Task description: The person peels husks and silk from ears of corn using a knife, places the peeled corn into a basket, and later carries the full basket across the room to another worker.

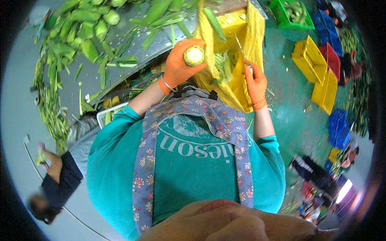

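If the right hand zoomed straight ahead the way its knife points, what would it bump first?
Probably the far side of the yellow bag, beyond the knife in the right hand. Depth is unclear, though, so it might pass over instead.

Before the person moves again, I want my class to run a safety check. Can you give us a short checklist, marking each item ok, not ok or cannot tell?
1. Orange-gloved left hand has hold of the round green vegetable with a pale cut end: ok.
2. Orange-gloved right hand grips the slim knife with a metal blade: ok.
3. Blade apart from the left hand's fingers: ok, a gap shows between them.
4. Wrinkled yellow bag open at the top: ok, with green leaf pieces inside.
5. Grey metal table free of scraps: not ok, green leaves lie strewn across it.
6. Blade sharp: cannot tell.
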{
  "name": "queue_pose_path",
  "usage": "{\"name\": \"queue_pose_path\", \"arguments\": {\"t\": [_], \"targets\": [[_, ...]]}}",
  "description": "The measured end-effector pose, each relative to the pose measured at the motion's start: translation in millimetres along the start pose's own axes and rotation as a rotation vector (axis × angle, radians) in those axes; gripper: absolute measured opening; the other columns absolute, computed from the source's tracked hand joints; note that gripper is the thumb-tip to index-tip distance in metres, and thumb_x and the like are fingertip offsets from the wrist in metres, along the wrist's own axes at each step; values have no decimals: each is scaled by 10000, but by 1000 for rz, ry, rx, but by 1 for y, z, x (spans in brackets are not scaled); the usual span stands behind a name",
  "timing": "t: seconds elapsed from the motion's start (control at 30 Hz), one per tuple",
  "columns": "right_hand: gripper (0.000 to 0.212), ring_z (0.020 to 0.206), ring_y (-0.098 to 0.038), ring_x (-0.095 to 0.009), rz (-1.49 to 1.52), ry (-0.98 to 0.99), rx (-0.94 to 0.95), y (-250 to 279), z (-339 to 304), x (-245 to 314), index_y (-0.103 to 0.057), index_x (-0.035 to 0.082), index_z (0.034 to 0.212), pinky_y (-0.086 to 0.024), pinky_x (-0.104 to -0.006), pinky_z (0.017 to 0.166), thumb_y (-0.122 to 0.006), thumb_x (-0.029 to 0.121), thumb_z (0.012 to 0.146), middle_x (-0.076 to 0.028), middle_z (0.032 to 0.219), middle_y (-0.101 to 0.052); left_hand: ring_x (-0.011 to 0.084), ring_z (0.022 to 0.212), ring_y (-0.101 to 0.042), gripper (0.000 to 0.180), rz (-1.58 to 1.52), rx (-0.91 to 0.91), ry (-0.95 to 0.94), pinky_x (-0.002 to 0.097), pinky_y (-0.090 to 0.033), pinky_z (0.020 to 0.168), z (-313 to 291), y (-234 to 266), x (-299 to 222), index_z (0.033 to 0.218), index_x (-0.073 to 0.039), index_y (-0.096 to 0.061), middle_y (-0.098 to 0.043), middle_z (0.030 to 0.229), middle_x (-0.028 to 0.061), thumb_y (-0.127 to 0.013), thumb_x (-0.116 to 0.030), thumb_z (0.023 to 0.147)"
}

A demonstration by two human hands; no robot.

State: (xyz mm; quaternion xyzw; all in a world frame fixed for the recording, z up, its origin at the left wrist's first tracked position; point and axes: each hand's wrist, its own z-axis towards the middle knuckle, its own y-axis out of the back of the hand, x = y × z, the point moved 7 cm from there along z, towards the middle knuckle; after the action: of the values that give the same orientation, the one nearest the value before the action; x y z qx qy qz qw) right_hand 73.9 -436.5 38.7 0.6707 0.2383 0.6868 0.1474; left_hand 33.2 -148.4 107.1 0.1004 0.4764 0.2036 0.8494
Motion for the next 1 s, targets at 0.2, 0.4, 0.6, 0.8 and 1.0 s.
{"name": "queue_pose_path", "arguments": {"t": [0.2,0.4,0.6,0.8,1.0], "targets": [[481,1162,-583,-164,644,157,415,-83,15,106,-551,16,1368,-436,-299,1017,-675,63,905,-79,1340,-603,263,1150,-610,575,-229,-95,312,366,-461,1010,-30,28,-2,1235,-75,-632,-662,1213,97,-819,-60,692],[389,941,-645,-171,784,182,1061,-130,-40,196,-603,-42,1282,-472,-268,799,-558,139,941,-103,1050,-701,251,1093,-640,657,227,-287,439,358,-496,950,-108,80,34,1319,-98,-582,-659,1225,113,-836,-183,719],[318,869,-619,-48,379,-4,854,-158,-33,168,-653,25,1238,-401,-189,673,-522,199,1006,-18,952,-724,228,875,-675,510,77,-891,1047,342,-538,831,-288,181,67,1086,-49,-677,-717,959,95,-861,-323,698],[265,889,-653,-84,370,-98,888,-165,-32,150,-674,31,1161,-439,-217,679,-541,202,1007,-60,1218,-687,245,910,-674,790,-91,-1731,913,351,-520,846,-508,266,115,1128,117,-622,-706,1083,167,-879,-456,648],[253,878,-654,-83,331,-92,884,-180,-30,166,-675,36,1165,-444,-220,684,-557,191,1004,-46,1197,-697,278,1040,-642,596,-303,-2132,842,389,-514,899,-614,298,165,1124,49,-625,-686,1127,168,-791,-403,772]]}}
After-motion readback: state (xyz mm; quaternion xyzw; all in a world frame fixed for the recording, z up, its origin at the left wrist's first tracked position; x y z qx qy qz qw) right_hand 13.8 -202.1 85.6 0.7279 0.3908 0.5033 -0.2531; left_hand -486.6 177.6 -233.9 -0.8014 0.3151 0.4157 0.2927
